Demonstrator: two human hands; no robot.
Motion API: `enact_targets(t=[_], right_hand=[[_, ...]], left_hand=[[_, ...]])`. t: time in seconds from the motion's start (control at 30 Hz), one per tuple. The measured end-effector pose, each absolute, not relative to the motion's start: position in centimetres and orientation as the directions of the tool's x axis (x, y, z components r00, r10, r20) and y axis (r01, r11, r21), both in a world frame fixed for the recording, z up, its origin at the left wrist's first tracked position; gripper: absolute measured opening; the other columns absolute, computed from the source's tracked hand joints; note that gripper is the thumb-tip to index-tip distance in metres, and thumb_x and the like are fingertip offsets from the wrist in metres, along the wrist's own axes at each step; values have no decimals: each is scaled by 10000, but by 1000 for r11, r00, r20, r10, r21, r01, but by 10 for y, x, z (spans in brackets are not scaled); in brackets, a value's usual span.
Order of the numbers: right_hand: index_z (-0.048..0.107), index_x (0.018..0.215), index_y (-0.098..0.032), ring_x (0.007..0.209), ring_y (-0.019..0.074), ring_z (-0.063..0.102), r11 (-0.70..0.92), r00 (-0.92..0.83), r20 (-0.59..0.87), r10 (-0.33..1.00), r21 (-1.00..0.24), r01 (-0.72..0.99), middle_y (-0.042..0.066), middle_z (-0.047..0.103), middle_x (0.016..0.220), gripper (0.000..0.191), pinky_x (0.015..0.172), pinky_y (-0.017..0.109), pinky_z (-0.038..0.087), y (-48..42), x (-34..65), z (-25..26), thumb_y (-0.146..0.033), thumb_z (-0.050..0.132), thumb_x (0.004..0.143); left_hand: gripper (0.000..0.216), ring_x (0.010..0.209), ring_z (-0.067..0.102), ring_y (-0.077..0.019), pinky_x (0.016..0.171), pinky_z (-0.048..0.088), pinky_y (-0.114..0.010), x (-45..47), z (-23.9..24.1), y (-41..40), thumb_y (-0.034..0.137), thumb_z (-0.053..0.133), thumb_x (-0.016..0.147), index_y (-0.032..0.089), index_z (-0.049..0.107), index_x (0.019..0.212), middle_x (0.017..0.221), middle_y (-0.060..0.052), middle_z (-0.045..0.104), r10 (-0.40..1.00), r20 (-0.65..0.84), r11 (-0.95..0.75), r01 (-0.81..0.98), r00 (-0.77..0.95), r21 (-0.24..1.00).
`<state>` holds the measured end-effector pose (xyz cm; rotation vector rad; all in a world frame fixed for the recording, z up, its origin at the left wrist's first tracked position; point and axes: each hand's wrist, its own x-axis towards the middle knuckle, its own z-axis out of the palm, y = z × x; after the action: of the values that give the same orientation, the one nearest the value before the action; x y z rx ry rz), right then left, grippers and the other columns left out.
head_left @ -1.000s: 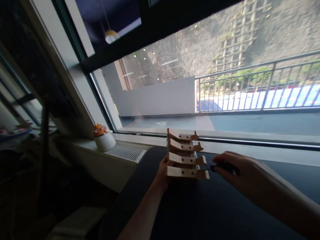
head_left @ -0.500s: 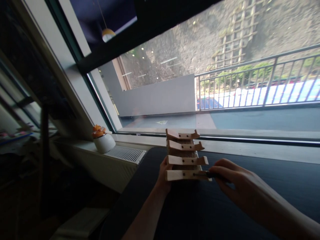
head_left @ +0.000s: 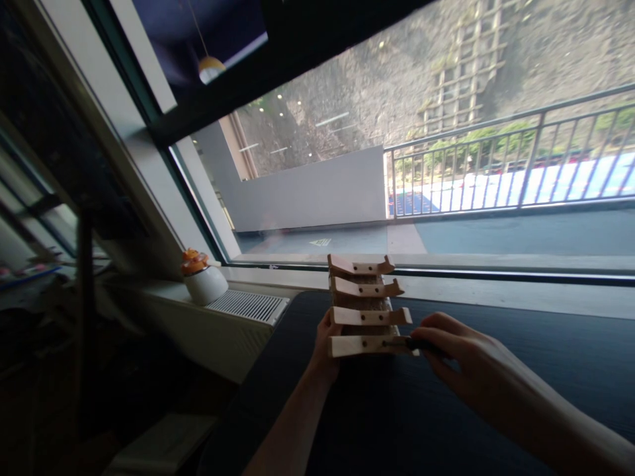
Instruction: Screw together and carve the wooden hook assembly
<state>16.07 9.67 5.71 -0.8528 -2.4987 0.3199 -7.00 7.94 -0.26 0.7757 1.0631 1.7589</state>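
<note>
A small wooden rack (head_left: 367, 305) with several stacked curved slats stands on a dark table (head_left: 546, 344) near the window. My left hand (head_left: 325, 347) grips its left side from behind, fingers wrapped round the lower slats. My right hand (head_left: 449, 360) is closed on a dark-handled screwdriver (head_left: 414, 344), whose thin shaft points left and touches the lowest slat by its holes.
A white pot with an orange figure (head_left: 201, 277) sits on the sill at the left, beside a radiator grille (head_left: 248, 305). The window frame (head_left: 446, 274) runs just behind the rack. A pale flat object (head_left: 159, 443) lies low at the left.
My right hand has moved left with the screwdriver, bringing its tip from the slat's right end onto the slat face. The rack and left hand stay almost still.
</note>
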Motion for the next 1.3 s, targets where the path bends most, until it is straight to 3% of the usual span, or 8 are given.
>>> enact_targets(t=[0.2, 0.4, 0.6, 0.7, 1.0, 1.3], right_hand=[[607, 1083, -226, 805, 167, 620, 799, -714, 360, 601, -291, 526, 72, 575, 1077, 320, 696, 329, 520, 95, 159, 56, -151, 359, 896], [621, 1031, -238, 796, 166, 610, 825, -715, 416, 562, -224, 518, 66, 580, 1047, 404, 647, 291, 504, 93, 159, 52, -20, 376, 796], [593, 1136, -299, 944, 160, 594, 872, -761, 427, 489, -261, 414, 43, 564, 1136, 555, 774, 285, 501, 88, 159, 55, 41, 369, 761], [608, 1106, -289, 973, 162, 580, 883, -763, 446, 468, -245, 399, 42, 568, 1121, 506, 817, 296, 489, 85, 158, 60, 31, 374, 791], [617, 976, -256, 835, 135, 581, 908, -785, 458, 418, -198, 368, 41, 578, 1054, 426, 700, 255, 473, 85, 162, 69, 31, 374, 774], [577, 1019, -240, 746, 135, 595, 847, -763, 374, 528, -289, 445, 45, 601, 1003, 319, 659, 269, 472, 97, 166, 55, -55, 384, 846]], left_hand=[[433, 714, 644, -198, 684, 480, -304, -70, -6, 81, 418, 820, 560, 143, 653, 848, 764, -37, 685, 924, 33, -194, -392, -382, 899], [457, 750, 653, -222, 705, 485, -321, -64, -2, 80, 398, 828, 537, 136, 664, 872, 789, -53, 696, 928, 37, -185, -371, -371, 910], [465, 709, 646, -204, 682, 481, -308, -62, -3, 80, 413, 828, 529, 135, 658, 860, 774, -50, 696, 922, -2, -175, -422, -386, 889], [470, 697, 644, -200, 671, 479, -303, -61, -2, 80, 420, 833, 520, 133, 661, 850, 764, -49, 696, 922, -8, -169, -422, -386, 891], [460, 696, 652, -208, 658, 496, -307, -60, -3, 80, 435, 828, 530, 123, 669, 829, 788, -74, 712, 921, 6, -173, -394, -390, 902], [517, 819, 678, -261, 734, 514, -350, -67, -11, 83, 454, 784, 610, 124, 660, 988, 906, -113, 720, 939, -11, -144, -420, -344, 896]])
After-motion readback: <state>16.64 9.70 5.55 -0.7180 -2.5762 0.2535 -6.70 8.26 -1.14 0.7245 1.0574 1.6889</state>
